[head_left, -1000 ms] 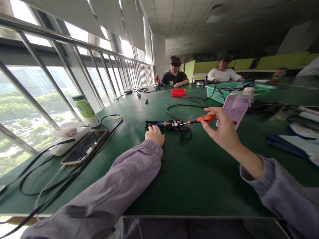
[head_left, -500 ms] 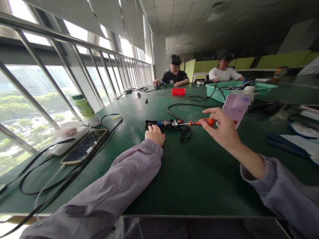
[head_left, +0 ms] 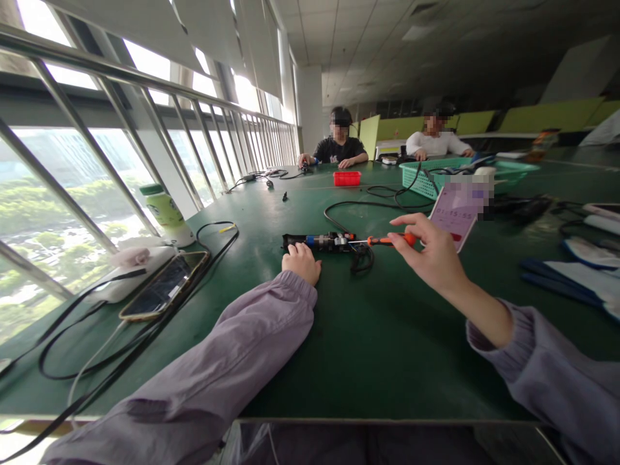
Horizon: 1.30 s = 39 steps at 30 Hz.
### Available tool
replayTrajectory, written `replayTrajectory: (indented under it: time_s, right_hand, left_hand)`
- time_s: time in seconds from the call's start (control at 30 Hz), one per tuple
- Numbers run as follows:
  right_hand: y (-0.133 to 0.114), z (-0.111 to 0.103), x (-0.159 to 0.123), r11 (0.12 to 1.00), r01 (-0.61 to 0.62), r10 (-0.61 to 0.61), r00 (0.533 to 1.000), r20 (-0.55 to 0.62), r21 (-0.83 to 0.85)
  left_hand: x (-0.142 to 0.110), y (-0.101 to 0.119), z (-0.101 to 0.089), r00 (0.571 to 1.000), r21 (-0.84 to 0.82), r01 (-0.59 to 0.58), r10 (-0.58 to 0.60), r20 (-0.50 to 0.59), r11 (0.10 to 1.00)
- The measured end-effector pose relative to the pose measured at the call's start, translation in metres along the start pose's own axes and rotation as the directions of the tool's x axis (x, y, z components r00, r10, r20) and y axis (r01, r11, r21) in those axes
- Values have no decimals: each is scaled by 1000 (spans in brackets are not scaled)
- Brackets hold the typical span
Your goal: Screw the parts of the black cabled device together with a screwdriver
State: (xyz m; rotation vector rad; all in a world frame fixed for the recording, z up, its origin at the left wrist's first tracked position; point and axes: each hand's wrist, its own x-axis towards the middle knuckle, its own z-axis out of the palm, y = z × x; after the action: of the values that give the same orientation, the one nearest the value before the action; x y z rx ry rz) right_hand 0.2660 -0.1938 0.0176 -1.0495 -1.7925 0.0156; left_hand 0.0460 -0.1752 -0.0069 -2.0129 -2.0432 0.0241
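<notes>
A black, tube-shaped corded device point(head_left: 320, 242) with a blue band lies crosswise on the green table. My left hand point(head_left: 299, 261) is curled over its left part, fingers on top and thumb at the near side. At its right end, some small parts and thin wires show. An orange and black screwdriver point(head_left: 380, 241) points left, its thin shaft reaching into that end; its tip is hidden among the parts. My right hand point(head_left: 429, 248) has thumb and fingers around the screwdriver's handle, with the index finger raised. A loop of dark wire point(head_left: 362, 258) hangs beside the device.
A phone point(head_left: 165, 287), a white box point(head_left: 130, 278) and a green bottle point(head_left: 167, 216) stand at left among cables. Behind my right hand leans a lit phone point(head_left: 458, 206). Farther off are a red basket point(head_left: 347, 179), a green basket point(head_left: 417, 182) and two people.
My right hand has shifted very slightly at the screwdriver's handle. The left hand and the device stay in place.
</notes>
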Motion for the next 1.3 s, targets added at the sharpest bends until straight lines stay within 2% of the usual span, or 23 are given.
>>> replayTrajectory:
  time_s: [0.07,0.13,0.33,0.47,0.53,0.7,0.77,0.9,0.97,1.07,1.13,1.3]
  right_hand:
    - [0,1,1,998,65,-63,994,-94,18]
    - [0,1,1,994,101,-96,986,-136,31]
    - [1,0,-1,999,-32,32,998,56,-15]
    - [0,0,0,997,67,-65,995,-82,25]
    - [0,1,1,995,96,-92,990,-108,27]
    - [1,0,0,1000,3,-2,999,43,-26]
    - [1,0,0,1000,-1,1,1000,21,-23]
    - [-1,0,1,996,86,-87,992,-87,-13]
    - [-2,0,1,995,92,-93,994,-64,-25]
    - [-4,0,0,998,38,-36,999,25,-47]
    - [-4,2,-1,999,3,-2,999,44,-38]
    - [-3,6,-1,996,83,-85,989,-117,-21]
  left_hand:
    - [0,0,0,1000,-1,-8,8,-6,1000]
    - [0,0,0,1000,-3,-13,13,-6,1000]
    - [-1,1,-1,1000,-9,-3,3,0,1000]
    - [-1,1,-2,1000,-4,-1,1,8,1000]
    - [-1,1,-2,1000,-1,-2,2,11,1000]
    - [-1,0,-1,1000,10,1,-2,13,1000]
    - [0,0,-1,1000,12,3,-3,13,1000]
    - [-1,1,-1,1000,12,2,-2,5,1000]
    - [-1,1,-1,1000,10,5,-5,3,1000]
    - [-1,1,0,1000,2,8,-8,-5,1000]
    - [0,1,0,1000,-5,7,-7,-13,1000]
    - [-1,-1,2,1000,-21,3,-3,-18,1000]
